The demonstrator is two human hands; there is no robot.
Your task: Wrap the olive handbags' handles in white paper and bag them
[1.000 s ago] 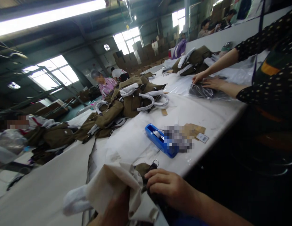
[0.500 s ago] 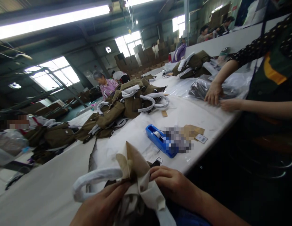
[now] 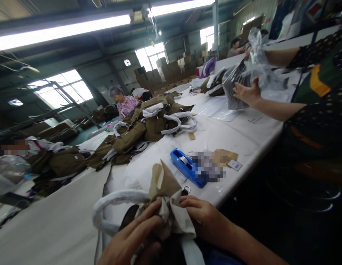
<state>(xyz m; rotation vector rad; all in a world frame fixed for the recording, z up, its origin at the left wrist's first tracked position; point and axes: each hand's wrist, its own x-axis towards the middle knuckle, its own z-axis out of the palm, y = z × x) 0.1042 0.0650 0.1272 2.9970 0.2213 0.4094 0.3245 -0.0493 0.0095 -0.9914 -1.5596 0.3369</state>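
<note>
Brown paper (image 3: 164, 180) stands up crumpled at the opening of a dark bag at the bottom centre. My left hand (image 3: 134, 235) lies against the left side of this paper, its fingers stretched across it. On the right side my right hand (image 3: 204, 215) has its fingers curled round the pale paper edge by the bag. A handle wrapped in white (image 3: 118, 197) arches out left of the bag. Just beyond my right hand is a metal ring (image 3: 186, 189). A blue tape dispenser (image 3: 189, 167) sits on the table past the hands.
Olive bags with white-wrapped handles (image 3: 132, 132) are heaped across the table (image 3: 63, 206). Brown tags (image 3: 226, 156) lie right of the dispenser. At the right, a co-worker's hands hold a clear plastic bag (image 3: 234, 84) with a dark item inside. Other people are farther back.
The brown paper has shifted right and is more crumpled. My left hand has moved right, over the paper. The co-worker has lifted the plastic-bagged item off the table.
</note>
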